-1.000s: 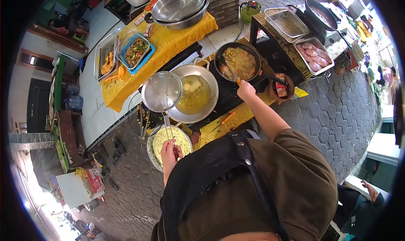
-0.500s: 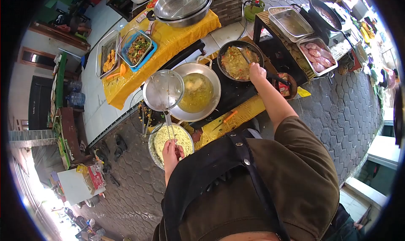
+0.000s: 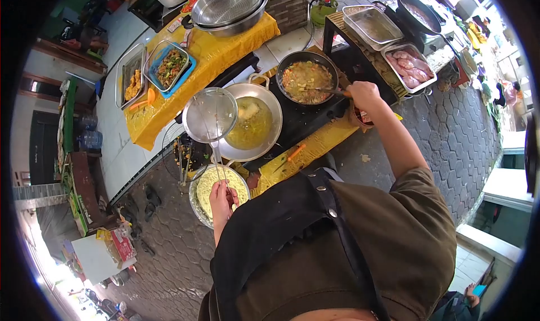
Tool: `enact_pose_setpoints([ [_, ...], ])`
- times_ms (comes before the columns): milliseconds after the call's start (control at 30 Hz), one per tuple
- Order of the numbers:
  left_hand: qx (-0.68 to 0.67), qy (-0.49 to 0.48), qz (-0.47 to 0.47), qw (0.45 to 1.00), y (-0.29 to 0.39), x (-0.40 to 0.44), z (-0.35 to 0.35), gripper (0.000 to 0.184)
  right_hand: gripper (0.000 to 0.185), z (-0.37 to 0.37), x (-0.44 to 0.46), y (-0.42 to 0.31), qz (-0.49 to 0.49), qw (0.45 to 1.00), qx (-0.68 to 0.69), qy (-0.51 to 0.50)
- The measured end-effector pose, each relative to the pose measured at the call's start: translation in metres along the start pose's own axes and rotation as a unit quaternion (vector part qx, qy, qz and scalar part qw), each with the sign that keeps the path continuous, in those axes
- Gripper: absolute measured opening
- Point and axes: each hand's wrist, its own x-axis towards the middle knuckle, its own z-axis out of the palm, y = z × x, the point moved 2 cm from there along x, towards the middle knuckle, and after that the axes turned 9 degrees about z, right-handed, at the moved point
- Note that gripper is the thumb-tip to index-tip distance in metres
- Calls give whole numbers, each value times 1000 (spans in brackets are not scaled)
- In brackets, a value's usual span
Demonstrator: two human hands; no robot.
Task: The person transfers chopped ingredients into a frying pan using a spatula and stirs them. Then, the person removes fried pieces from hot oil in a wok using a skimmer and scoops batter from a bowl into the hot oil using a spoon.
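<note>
Head view: the right hand (image 3: 364,94) is closed around the handle of a spatula (image 3: 331,90), whose far end is rested in the food (image 3: 305,79) of the dark pan (image 3: 304,55) to that hand's left. By the left hand (image 3: 221,197), fingers curled, a strainer (image 3: 211,114) is gripped above a bowl (image 3: 197,210); its mesh is held beyond the hand, partly over a wok (image 3: 274,113) (yellow liquid (image 3: 247,130) is contained there). Beyond the right hand, a tray (image 3: 423,86) is set.

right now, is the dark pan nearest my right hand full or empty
Not empty: wet, chunky food covers the bottom of the pan, and the spatula in your right hand reaches in. How deep, I cannot tell.
</note>
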Motion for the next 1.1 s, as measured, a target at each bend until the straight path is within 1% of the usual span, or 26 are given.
enact_pose_setpoints([
  [67, -4, -3, -3, 1000, -7, 6, -6, 20, 14, 7, -12, 8, 1, 1000, -10, 2],
  [133, -11, 2, -5, 1000, -11, 10, -9, 19, 20, 29, -20, 9, -33, 999, -29, -27],
  [167, -12, -3, -5, 1000, -11, 10, -9, 19, 20, 48, -22, 5, -42, 998, -32, -25],
  [233, -17, -14, 1, 1000, -16, 13, -14, 20, 29, 86, -24, -6, 14, 998, 35, -44],
  [267, -21, -2, 3, 1000, -16, 13, -16, 20, 35, 91, -35, -13, -8, 996, 30, -80],
  [333, -30, -25, 2, 999, -17, 14, -17, 22, 36, 114, -38, -35, 38, 984, 66, -160],
  [433, -22, -19, 2, 1000, -12, 11, -22, 23, 35, 140, -38, -63, 82, 983, 132, -98],
  [467, -12, -22, 11, 1000, -9, 9, -24, 24, 35, 146, -37, -68, 72, 984, 129, -101],
  [533, -8, -11, 18, 1000, -1, 8, -29, 25, 33, 148, -32, -77, 121, 966, 218, -74],
  [567, -1, -10, 32, 999, 2, 8, -33, 26, 37, 147, -28, -78, 126, 963, 225, -78],
  [600, 7, -11, 47, 999, 6, 8, -35, 26, 37, 149, -23, -78, 120, 964, 224, -80],
  [667, 8, -5, 49, 999, 15, 6, -39, 26, 43, 152, -11, -73, 132, 960, 242, -46],
  [700, 14, -1, 65, 998, 17, 7, -42, 26, 48, 151, -2, -68, 144, 956, 249, -54],
  [733, 20, 4, 82, 996, 18, 8, -44, 27, 50, 140, 3, -64, 158, 942, 287, -67],
  [800, 17, 13, 83, 996, 14, 11, -47, 26, 52, 137, 18, -49, 121, 923, 365, -32],
  [833, 0, 12, 69, 998, 10, 12, -46, 26, 52, 123, 16, -43, 97, 918, 384, -12],
  [867, -19, 12, 54, 998, 5, 12, -45, 26, 54, 113, 13, -38, 117, 893, 431, -53],
  [933, -30, 14, 9, 999, -7, 11, -42, 24, 57, 124, 12, -35, 121, 867, 483, -35],
  [967, -34, 7, 0, 999, -19, 11, -45, 23, 57, 127, 7, -37, 116, 867, 483, -34],
  [1033, -15, 4, -27, 1000, -42, 15, -49, 20, 56, 114, -13, -42, 143, 900, 411, 34],
  [1067, 8, 9, -48, 999, -51, 15, -49, 19, 56, 116, -16, -43, 141, 901, 409, 33],
  [1100, 42, 20, -59, 997, -58, 16, -48, 19, 55, 117, -22, -44, 143, 892, 429, 5],
])
